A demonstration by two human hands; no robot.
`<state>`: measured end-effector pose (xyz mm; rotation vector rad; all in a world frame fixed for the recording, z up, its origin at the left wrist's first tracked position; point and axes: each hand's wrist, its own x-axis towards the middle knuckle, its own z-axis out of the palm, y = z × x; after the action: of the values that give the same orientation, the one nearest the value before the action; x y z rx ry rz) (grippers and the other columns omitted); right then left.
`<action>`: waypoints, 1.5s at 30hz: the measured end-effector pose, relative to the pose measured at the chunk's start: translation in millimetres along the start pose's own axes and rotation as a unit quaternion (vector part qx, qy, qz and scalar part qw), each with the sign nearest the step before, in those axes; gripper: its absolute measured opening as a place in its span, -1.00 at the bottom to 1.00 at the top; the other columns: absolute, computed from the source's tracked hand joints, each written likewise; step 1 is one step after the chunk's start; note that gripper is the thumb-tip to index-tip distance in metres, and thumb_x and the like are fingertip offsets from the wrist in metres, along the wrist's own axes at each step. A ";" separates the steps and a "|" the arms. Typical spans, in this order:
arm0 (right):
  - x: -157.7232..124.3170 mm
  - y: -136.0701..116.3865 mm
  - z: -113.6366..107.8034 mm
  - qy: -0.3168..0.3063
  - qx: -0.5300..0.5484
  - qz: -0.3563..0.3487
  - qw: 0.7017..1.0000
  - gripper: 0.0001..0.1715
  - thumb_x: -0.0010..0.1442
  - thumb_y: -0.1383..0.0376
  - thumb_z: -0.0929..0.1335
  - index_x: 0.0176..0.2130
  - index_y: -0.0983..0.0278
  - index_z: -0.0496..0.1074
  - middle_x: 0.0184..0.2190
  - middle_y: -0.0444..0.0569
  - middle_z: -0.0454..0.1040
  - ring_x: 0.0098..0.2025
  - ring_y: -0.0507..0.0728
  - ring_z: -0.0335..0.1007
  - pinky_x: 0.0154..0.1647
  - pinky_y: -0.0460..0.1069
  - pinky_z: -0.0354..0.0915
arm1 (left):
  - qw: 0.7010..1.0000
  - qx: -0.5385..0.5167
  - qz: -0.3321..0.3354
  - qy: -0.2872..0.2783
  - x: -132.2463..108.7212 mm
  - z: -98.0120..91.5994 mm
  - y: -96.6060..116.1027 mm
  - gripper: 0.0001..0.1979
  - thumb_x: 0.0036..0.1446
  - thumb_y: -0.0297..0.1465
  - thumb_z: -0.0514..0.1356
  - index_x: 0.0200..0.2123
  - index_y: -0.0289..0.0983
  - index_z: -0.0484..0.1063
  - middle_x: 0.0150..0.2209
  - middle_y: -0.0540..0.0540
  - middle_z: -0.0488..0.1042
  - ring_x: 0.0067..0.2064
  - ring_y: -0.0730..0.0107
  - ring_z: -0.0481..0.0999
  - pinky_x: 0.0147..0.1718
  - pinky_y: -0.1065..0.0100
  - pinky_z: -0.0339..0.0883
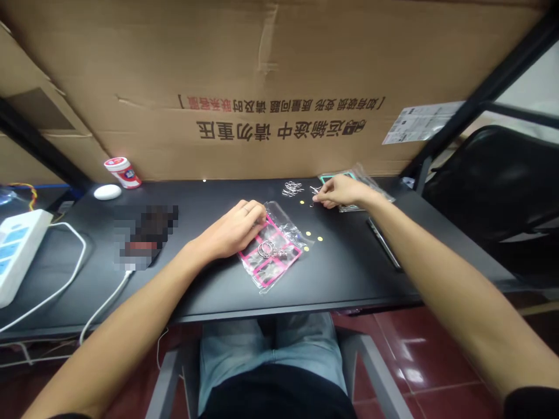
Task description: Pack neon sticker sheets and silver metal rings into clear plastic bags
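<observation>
My left hand [239, 228] rests with curled fingers on the upper left edge of a pink-edged pouch [288, 256] in clear plastic. On the pouch lie metal rings with a short chain [265, 249]. My right hand [341, 191] is closed in a pinch on a small metal wire piece [311, 203]. Left of it sits a pile of thin metal pieces [292, 188]. Several small yellow discs [308, 234] are scattered between my hands. Partly under my right hand lies a teal-edged item [339, 176] in a clear bag; much of it is hidden.
A dark flat phone-like device [384, 243] lies right of the discs. On the left are a red-and-white tub [124, 173], a white oval case [107, 192], a blurred-out object with a white cable [105, 299], and a power strip [21, 247]. Cardboard [218, 64] walls the desk's back.
</observation>
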<state>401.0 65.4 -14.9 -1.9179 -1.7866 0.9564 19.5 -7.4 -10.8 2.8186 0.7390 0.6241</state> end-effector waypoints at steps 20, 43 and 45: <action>6.1 -22.4 2.6 -0.009 -0.113 0.001 0.993 -0.59 -0.07 0.16 0.76 -0.26 0.23 0.71 -0.34 -0.03 0.76 -0.30 0.24 0.75 -0.22 0.03 0.61 | 1.000 -0.005 -0.005 0.008 0.0 2.7 -2.4 -0.87 0.61 -0.29 0.07 -0.05 -0.17 0.36 0.10 -0.23 0.55 0.11 0.04 0.54 0.12 -0.04 0.47; 14.4 -6.7 -8.4 -0.094 -0.006 -0.072 0.993 -0.49 0.04 -0.09 0.70 -0.35 0.22 0.60 -0.38 0.01 0.70 -0.30 0.20 0.69 -0.16 0.07 0.64 | 1.000 0.006 0.001 0.003 -1.6 5.6 -8.1 -0.90 0.61 -0.31 0.08 -0.03 -0.18 0.33 0.12 -0.24 0.54 0.13 0.04 0.54 0.13 -0.02 0.47; 10.2 -7.3 -15.7 -0.102 -0.040 -0.122 0.986 -0.55 0.13 -0.05 0.65 -0.21 0.22 0.65 -0.29 0.02 0.74 -0.23 0.22 0.73 -0.09 0.08 0.62 | 1.000 0.000 0.001 0.004 -1.4 5.6 -7.4 -0.91 0.60 -0.32 0.10 -0.04 -0.18 0.34 0.11 -0.24 0.55 0.12 0.05 0.55 0.13 -0.02 0.47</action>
<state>406.0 79.4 -1.3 -1.6446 -2.1479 1.0364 17.6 -1.9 -18.2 2.8193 0.7381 0.6365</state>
